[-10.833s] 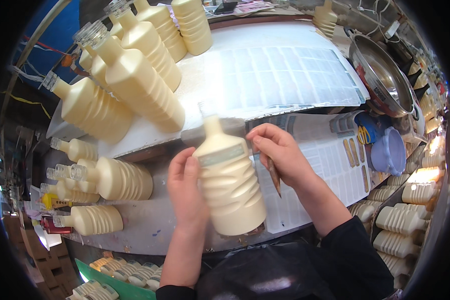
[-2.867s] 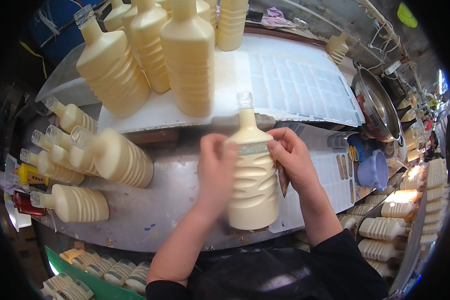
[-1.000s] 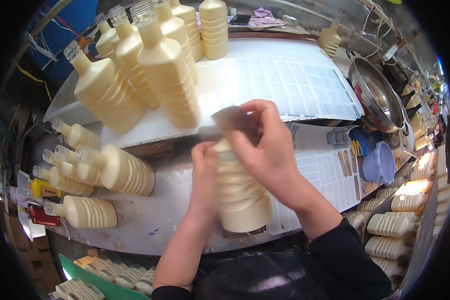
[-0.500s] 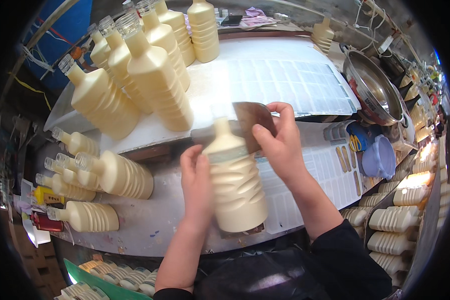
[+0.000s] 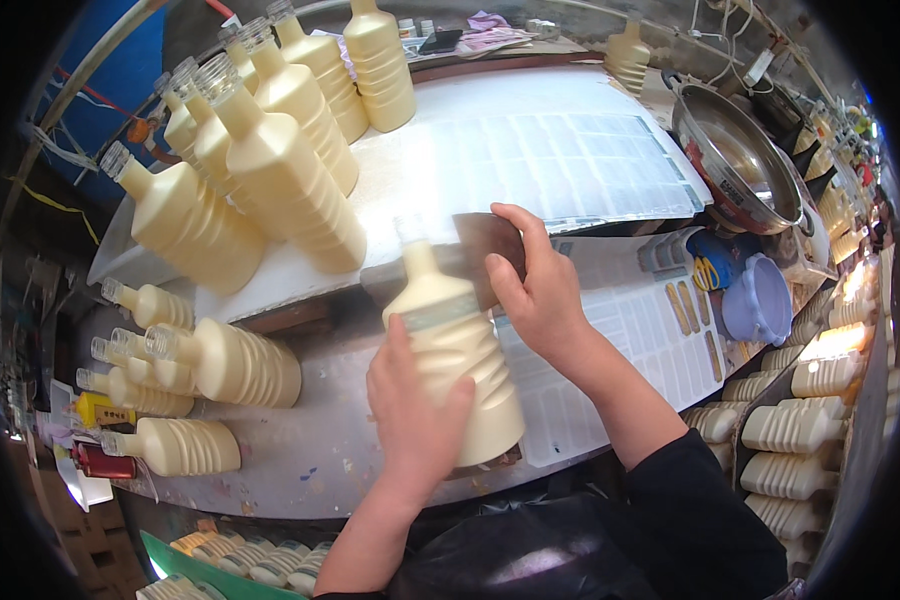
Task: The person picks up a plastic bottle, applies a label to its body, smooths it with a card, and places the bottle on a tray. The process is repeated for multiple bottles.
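A cream plastic bottle (image 5: 460, 375) with wavy ribs and a clear threaded neck stands in front of me, with a translucent band (image 5: 442, 312) across its upper body. My left hand (image 5: 415, 410), somewhat smeared by motion, lies against the bottle's left front, fingers pointing up and thumb spread to the right. Beside the bottle's upper right, my right hand (image 5: 545, 290) grips a thin dark brown plate, like a scraper (image 5: 492, 250), between thumb and fingers. The plate's edge is close to the bottle; whether it touches cannot be told.
Similar bottles (image 5: 290, 180) stand at the back left, and others lie on their sides (image 5: 250, 365) at the left. Translucent label sheets (image 5: 610, 340) cover the right side, near a purple basin (image 5: 757, 300), yellow-handled scissors (image 5: 708, 273) and a metal pan (image 5: 740, 160). Racked bottles (image 5: 790, 435) line the right.
My left hand has moved from the bottle's left side down and right onto its front. The right hand with the scraper has shifted slightly left in view.
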Motion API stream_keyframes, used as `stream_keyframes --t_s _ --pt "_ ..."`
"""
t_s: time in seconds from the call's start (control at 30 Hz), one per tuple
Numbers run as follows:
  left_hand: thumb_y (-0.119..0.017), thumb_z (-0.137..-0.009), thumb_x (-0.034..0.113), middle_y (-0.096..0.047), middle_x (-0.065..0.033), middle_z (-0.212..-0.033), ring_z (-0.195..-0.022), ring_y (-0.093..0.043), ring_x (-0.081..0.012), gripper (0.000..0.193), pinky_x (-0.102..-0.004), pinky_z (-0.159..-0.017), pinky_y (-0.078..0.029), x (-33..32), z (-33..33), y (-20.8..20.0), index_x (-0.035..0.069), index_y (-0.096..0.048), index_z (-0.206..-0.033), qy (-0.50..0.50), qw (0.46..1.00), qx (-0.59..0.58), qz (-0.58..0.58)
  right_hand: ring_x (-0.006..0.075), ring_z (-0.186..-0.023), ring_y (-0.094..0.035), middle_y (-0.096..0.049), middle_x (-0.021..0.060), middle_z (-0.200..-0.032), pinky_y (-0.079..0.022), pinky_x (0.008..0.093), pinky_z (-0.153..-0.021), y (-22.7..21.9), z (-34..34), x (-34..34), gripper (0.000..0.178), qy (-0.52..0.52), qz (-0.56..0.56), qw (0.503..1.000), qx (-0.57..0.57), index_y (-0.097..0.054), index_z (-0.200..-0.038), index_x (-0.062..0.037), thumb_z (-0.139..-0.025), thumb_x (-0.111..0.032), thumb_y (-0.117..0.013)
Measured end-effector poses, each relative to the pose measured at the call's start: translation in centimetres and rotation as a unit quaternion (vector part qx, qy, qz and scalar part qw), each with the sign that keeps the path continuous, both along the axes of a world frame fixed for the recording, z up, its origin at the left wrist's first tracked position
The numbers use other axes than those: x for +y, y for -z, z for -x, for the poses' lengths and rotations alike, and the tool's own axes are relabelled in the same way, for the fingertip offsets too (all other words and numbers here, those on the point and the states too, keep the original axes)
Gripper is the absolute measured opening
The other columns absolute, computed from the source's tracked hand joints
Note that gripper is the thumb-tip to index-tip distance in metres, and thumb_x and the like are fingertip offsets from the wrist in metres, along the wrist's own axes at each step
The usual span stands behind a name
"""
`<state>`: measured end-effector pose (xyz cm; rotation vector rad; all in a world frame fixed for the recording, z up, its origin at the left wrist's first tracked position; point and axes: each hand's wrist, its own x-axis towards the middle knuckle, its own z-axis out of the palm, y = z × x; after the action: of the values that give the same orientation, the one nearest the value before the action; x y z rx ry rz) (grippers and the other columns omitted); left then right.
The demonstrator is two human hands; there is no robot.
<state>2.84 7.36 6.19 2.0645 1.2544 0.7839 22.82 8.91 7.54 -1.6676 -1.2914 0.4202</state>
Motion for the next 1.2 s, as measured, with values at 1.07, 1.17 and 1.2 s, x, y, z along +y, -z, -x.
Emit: stream_keyframes --t_s 1.07,1.17,1.2 --pt "-0.082 -0.079 0.022 -0.046 -0.0243 -0.135 -0.122 -0.05 -0.0406 0.086 -0.0489 -0.104 -0.043 -1.0 -0.6 -0.9 -0.003 -0.037 -0.147 -0.023 0.99 -0.106 0.09 0.0374 -0.065 -0.067 -0.068 0.0157 -0.073 -0.051 0.0485 -0.06 -4.3 6.8 1.4 0.044 -0.029 -0.023 0.98 -0.195 -0.043 -0.137 -0.0029 -0.098 -0.017 -0.056" --pt "-0.082 -0.08 0.025 -0.047 -0.0256 -0.134 -0.123 -0.048 -0.0419 0.087 -0.0496 -0.104 -0.042 -0.9 0.2 -0.5 -0.004 -0.035 -0.148 -0.007 0.992 -0.106 0.068 0.038 -0.062 -0.067 -0.068 0.016 -0.07 -0.052 0.0482 -0.06 -4.7 7.9 1.6 0.045 -0.022 0.014 0.97 -0.241 -0.044 -0.137 -0.0028 -0.097 -0.018 -0.057" --pt "-0.082 -0.081 0.026 -0.047 -0.0261 -0.134 -0.123 -0.048 -0.0423 0.088 -0.0498 -0.104 -0.042 -0.9 0.3 0.0 -0.004 -0.035 -0.148 0.003 0.992 -0.108 0.058 0.0381 -0.062 -0.067 -0.067 0.0154 -0.068 -0.053 0.0479 -0.06 -4.2 7.2 1.7 0.045 -0.004 0.001 0.968 -0.251 -0.045 -0.136 -0.0031 -0.096 -0.019 -0.058"
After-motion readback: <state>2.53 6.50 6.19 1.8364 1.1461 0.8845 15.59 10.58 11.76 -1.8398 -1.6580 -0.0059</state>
